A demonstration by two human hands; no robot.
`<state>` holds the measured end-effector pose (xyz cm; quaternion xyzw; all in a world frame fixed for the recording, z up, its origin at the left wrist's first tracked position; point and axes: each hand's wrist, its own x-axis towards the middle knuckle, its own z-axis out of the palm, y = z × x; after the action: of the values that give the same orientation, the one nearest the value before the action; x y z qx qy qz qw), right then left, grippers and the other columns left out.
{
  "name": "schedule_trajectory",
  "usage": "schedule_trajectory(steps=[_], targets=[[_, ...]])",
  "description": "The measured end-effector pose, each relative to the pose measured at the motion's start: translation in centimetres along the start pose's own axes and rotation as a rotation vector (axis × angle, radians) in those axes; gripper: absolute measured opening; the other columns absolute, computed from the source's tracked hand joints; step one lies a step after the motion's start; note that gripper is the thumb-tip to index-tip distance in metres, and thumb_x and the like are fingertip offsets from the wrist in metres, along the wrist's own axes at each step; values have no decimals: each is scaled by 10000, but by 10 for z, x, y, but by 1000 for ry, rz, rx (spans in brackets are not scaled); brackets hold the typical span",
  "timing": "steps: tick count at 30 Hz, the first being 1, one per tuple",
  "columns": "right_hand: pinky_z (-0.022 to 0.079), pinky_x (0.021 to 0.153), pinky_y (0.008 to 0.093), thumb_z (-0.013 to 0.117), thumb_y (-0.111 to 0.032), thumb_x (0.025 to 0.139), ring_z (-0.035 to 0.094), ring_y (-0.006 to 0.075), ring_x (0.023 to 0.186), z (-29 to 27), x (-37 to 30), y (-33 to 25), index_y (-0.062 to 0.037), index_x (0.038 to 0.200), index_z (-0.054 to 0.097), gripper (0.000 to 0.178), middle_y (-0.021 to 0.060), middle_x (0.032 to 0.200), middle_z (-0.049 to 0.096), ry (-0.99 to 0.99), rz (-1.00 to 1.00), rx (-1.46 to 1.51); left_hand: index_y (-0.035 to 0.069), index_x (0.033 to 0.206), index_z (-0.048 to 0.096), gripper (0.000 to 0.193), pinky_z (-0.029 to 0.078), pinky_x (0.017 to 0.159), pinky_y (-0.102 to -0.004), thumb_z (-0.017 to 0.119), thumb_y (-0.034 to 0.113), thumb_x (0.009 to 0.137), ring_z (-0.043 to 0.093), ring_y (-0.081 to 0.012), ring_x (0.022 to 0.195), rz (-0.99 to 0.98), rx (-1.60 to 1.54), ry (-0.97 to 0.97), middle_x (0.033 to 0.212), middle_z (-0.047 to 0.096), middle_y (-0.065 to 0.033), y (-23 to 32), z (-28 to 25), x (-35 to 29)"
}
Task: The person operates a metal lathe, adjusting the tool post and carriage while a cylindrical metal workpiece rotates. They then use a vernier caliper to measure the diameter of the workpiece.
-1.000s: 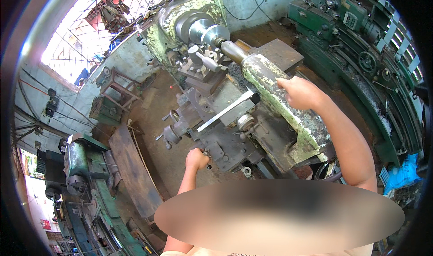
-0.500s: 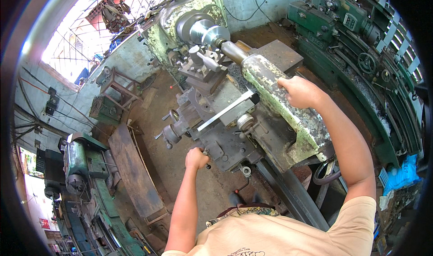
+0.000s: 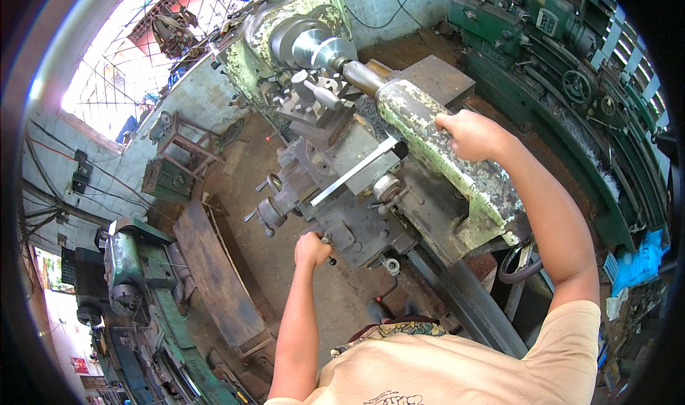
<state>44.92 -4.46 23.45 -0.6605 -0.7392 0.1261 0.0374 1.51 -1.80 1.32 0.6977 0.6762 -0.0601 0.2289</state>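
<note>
Low at the carriage of a worn metal lathe, my left hand [image 3: 312, 250] is closed around a small lever [image 3: 332, 260], whose dark knob pokes out below the fingers. My right hand [image 3: 477, 135] lies on top of the tailstock [image 3: 492, 184], fingers curled and thumb pointing left; what they grip, if anything, is hidden. A bright stepped metal workpiece [image 3: 334, 52] sits between the chuck [image 3: 284, 40] and the tailstock quill [image 3: 364, 78]. Nearer me is the tool post [image 3: 305, 105] with its clamp handle. A pale flat bar [image 3: 354, 171] lies across the carriage.
A green lathe [image 3: 528, 70] stands along the right, with a blue plastic bag [image 3: 638, 262] near its end. More machines [image 3: 143, 277] line the left, beside a long wooden board [image 3: 214, 273]. A ball-ended crank [image 3: 267, 212] sticks out of the cross slide. The tailstock handwheel [image 3: 519, 269] is below my right arm.
The whole view has shifted slightly. Both hands keep their places on the lathe, and no part of it has visibly moved.
</note>
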Motion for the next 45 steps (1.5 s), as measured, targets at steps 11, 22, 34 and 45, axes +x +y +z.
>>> schedule_trajectory(steps=[11,22,34,45], targets=[[559,890,513,610,6,827,694,428,1044,-2,0,-2,-18,1221,634,396,266,1072,722,-26,41,-1,97,1099,798,437,567,955,-459,755,255,694,715,-373,1090,-5,14,-2,1120,760,-205,0,0,0],[558,883,513,606,9,820,694,435,1034,0,0,1,-13,1215,633,397,272,1051,722,0,11,-5,104,1102,799,441,567,954,-457,755,252,690,715,-371,1092,-11,7,-4,1128,757,-207,0,0,0],[559,874,515,593,10,808,697,435,1020,-1,0,0,-16,1192,637,387,271,1027,724,4,10,-18,99,1074,805,426,569,941,-459,787,262,681,724,-372,1065,-2,14,-3,1094,763,-208,2,-1,-1],[540,884,531,652,-22,834,682,443,1025,0,1,3,-21,1223,618,391,271,1022,711,-9,20,-12,99,1070,808,393,567,934,-463,742,264,719,722,-383,1056,7,-19,13,1082,758,-219,0,1,0]])
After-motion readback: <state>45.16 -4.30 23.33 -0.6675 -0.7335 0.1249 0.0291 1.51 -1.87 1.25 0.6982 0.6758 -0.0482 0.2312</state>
